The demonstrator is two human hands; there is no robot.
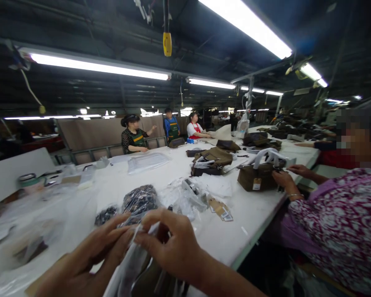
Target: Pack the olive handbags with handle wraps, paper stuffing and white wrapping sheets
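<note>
At the bottom of the head view, my left hand (92, 258) closes its fingers against a white wrapping (123, 268) that looks like tissue or thin foam. My right hand (176, 243) pinches the upper end of that same wrapping between thumb and curled forefinger. Below and partly behind my hands is an olive-brown handbag (154, 280), mostly hidden and cut off by the frame edge. Just beyond my fingers lies a clear plastic bag of dark small parts (140, 200). Crumpled clear plastic (185, 198) and tan hang tags (219, 208) rest to its right.
A co-worker (336, 214) at right handles an olive handbag (255, 175) with white-wrapped handles. More handbags (214, 159) sit across the white table (235, 239). Clear plastic sheets (58, 214) cover the left side. Several people (136, 138) stand at the far side.
</note>
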